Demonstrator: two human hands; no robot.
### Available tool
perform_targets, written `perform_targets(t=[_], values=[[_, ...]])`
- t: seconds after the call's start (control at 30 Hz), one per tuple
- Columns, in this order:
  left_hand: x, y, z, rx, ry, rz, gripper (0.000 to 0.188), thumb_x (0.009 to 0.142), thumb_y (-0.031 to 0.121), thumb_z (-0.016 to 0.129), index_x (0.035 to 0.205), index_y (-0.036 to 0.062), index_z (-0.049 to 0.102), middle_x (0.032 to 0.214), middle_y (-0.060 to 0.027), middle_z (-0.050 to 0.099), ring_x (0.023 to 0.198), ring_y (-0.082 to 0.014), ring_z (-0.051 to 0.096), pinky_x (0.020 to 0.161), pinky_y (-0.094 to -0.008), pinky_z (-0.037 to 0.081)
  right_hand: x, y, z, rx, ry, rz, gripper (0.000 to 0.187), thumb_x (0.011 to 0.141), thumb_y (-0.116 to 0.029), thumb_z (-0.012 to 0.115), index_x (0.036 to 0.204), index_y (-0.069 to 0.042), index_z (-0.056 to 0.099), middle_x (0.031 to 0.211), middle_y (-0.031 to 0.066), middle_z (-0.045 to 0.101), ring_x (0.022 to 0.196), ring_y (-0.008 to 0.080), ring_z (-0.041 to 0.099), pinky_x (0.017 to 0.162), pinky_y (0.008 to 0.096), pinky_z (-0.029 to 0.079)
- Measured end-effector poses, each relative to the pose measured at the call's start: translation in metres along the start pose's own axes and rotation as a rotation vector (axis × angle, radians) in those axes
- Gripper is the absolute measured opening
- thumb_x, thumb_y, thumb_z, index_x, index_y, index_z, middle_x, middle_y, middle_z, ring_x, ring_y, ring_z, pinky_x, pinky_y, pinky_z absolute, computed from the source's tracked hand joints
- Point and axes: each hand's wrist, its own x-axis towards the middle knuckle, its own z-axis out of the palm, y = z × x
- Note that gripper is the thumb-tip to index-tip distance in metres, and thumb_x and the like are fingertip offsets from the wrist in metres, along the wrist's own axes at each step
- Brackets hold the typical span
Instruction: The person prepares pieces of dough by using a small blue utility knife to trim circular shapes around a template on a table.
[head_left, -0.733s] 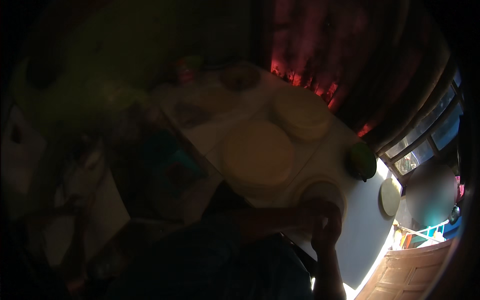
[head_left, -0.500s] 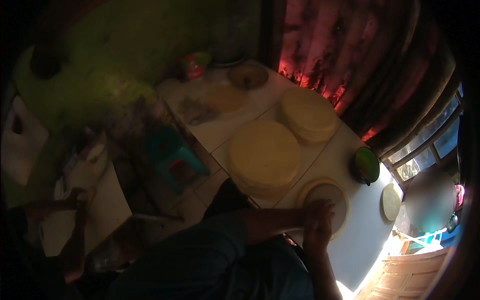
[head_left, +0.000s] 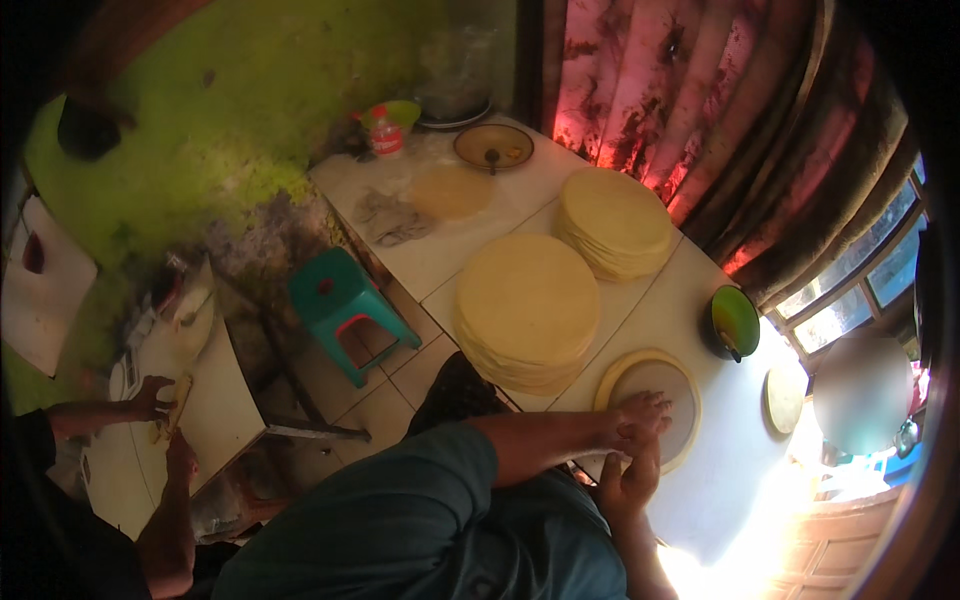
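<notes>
Both my hands are over a grey, flat disc on the table. A pale yellow round sheet, dough by its look, shows as a ring around the disc. My left hand reaches across from the left, its fingers stretched out over the disc. Just below it is my right hand, thumb apart from the fingers and fingertips at the left hand's palm. No held thing shows in either. Beyond them stands a tall stack of thin yellow rounds, with a second stack behind it.
A green bowl and a small yellow round lie to the right. Farther back are a brown dish and a red-labelled bottle. A green stool stands left; a co-worker's hands work at another table.
The picture has brightened. My right hand has shifted slightly down from the left, its thumb now standing apart. My left hand stays over the disc. Stacks and bowl keep their places.
</notes>
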Motion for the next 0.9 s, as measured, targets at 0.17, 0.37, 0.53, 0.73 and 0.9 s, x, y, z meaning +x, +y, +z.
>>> perform_targets(t=[0.17,0.37,0.53,0.73,0.9], values=[[-0.006,0.013,-0.022,-0.078,-0.157,0.15,0.082,0.081,0.05,0.074,0.142,0.0019,0.049,0.155,-0.0204,0.041,0.148,-0.0382,0.033,0.122,-0.0525,0.026,0.043,-0.019,-0.039,0.587,0.123,0.424,0.014,0.092,-0.013,0.056,0.086,0.0,0.058,0.094,0.0144,0.06,0.087,0.0237,0.056,0.091,0.0348,0.045],[-0.03,0.009,-0.028,-0.092,0.075,-0.059,0.085,0.084,0.061,0.066,0.141,-0.0001,0.053,0.156,-0.0249,0.04,0.148,-0.0416,0.031,0.124,-0.0479,0.023,0.102,-0.124,-0.088,0.777,-0.106,0.004,0.043,0.093,-0.043,0.066,0.085,-0.004,0.052,0.083,0.0105,0.054,0.078,0.0218,0.051,0.073,0.0341,0.042],[-0.008,0.015,-0.029,-0.033,-0.074,-0.049,0.083,0.083,0.059,0.067,0.141,0.0,0.054,0.157,-0.0245,0.038,0.148,-0.0416,0.031,0.124,-0.0482,0.023,0.111,-0.144,-0.107,1.067,-0.374,-0.326,0.044,0.089,-0.043,0.072,0.093,-0.002,0.056,0.091,0.0115,0.057,0.085,0.0238,0.054,0.078,0.0358,0.044],[-0.007,0.01,-0.016,0.013,-0.03,-0.033,0.082,0.084,0.06,0.065,0.139,0.001,0.056,0.155,-0.0249,0.041,0.148,-0.0417,0.033,0.122,-0.0482,0.026,0.1,-0.121,-0.113,1.219,-0.471,-0.308,0.05,0.084,-0.042,0.079,0.102,0.0,0.06,0.101,0.0128,0.061,0.094,0.0262,0.058,0.084,0.0378,0.046],[-0.019,0.027,-0.044,-0.022,0.031,0.022,0.078,0.083,0.052,0.072,0.139,-0.0002,0.054,0.154,-0.027,0.041,0.144,-0.0468,0.035,0.12,-0.0538,0.028,0.055,-0.067,-0.122,1.198,-0.425,0.007,0.056,0.08,-0.041,0.085,0.109,0.002,0.064,0.108,0.0138,0.064,0.101,0.0282,0.062,0.089,0.0394,0.048]])
